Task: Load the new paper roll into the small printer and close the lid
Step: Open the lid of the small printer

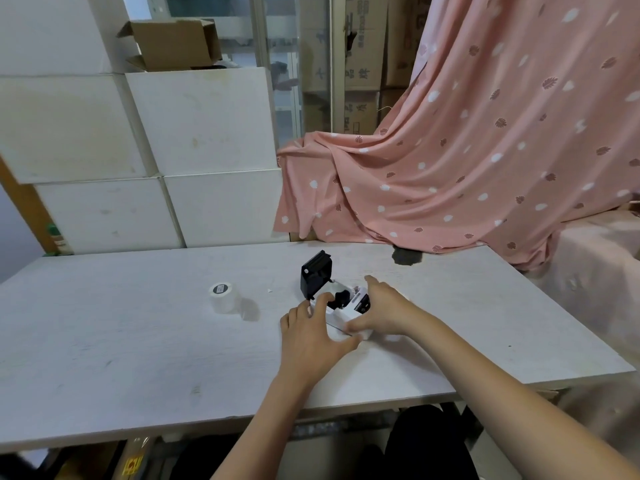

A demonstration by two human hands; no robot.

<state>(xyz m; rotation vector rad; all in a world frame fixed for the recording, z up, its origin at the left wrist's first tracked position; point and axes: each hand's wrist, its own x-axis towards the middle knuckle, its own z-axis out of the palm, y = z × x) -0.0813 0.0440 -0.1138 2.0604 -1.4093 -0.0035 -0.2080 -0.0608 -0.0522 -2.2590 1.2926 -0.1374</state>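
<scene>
A small white printer (336,317) sits in the middle of the table, its black lid (316,274) standing open and upright at the back. Inside the open bay I see black parts; whether a roll sits there I cannot tell. My left hand (311,336) rests against the printer's left and front side, fingers spread on its body. From the right, my right hand (379,308) wraps the printer's right side. A white paper roll (223,296) with a black label on its end stands upright on the table, well left of the printer and apart from both hands.
The white table (138,358) has its front edge near me. White boxes (194,150) are stacked behind the table on the left. A pink patterned cloth (467,150) drapes over things at the back right. A dark stain (407,256) marks the far table edge.
</scene>
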